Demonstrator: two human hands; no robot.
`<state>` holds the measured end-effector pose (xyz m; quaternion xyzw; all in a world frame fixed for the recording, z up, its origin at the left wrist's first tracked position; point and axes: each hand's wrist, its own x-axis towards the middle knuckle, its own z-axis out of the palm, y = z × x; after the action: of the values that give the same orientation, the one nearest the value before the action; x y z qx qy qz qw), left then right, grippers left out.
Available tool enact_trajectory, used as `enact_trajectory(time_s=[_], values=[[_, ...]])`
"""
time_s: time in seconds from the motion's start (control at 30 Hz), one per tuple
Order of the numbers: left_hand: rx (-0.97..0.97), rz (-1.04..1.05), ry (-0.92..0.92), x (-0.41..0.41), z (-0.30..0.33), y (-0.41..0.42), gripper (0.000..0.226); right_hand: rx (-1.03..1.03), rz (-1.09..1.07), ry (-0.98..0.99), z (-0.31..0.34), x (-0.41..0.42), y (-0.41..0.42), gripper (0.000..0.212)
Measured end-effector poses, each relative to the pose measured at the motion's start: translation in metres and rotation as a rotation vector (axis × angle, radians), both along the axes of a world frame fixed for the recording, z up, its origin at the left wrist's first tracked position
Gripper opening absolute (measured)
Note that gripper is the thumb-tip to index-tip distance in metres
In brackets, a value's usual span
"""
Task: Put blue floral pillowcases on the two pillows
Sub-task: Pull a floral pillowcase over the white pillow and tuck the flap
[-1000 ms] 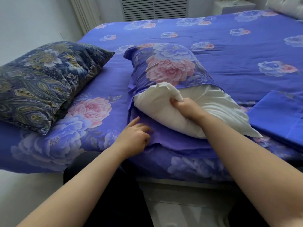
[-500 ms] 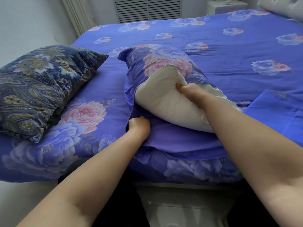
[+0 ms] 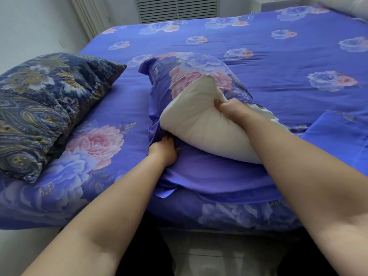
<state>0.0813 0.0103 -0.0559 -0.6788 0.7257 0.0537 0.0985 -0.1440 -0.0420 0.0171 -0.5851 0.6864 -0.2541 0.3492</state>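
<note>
- Right hand point(image 3: 232, 109): grips white pillow point(image 3: 199, 124), lifting exposed end
- Left hand point(image 3: 164, 150): clutches blue floral pillowcase point(image 3: 179, 76) edge beneath
- Second pillow point(image 3: 45, 104): dark patterned cover, apart at left

left hand point(image 3: 163, 151): fingers curled, gripping | right hand point(image 3: 232, 108): fingers clenched, gripping | both arms outstretched

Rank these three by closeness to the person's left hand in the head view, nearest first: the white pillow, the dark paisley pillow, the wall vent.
1. White pillow: just right of the left hand, almost touching.
2. Dark paisley pillow: farther left on the bed.
3. Wall vent: behind the bed, at the top.
</note>
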Motion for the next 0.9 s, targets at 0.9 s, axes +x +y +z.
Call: enact_trajectory(time_s=[0.9], values=[[-0.780,-0.316,0.338,0.002,0.035,0.061,0.010,-0.273,0.358,0.426,-0.017,0.047,0.041,0.053]])
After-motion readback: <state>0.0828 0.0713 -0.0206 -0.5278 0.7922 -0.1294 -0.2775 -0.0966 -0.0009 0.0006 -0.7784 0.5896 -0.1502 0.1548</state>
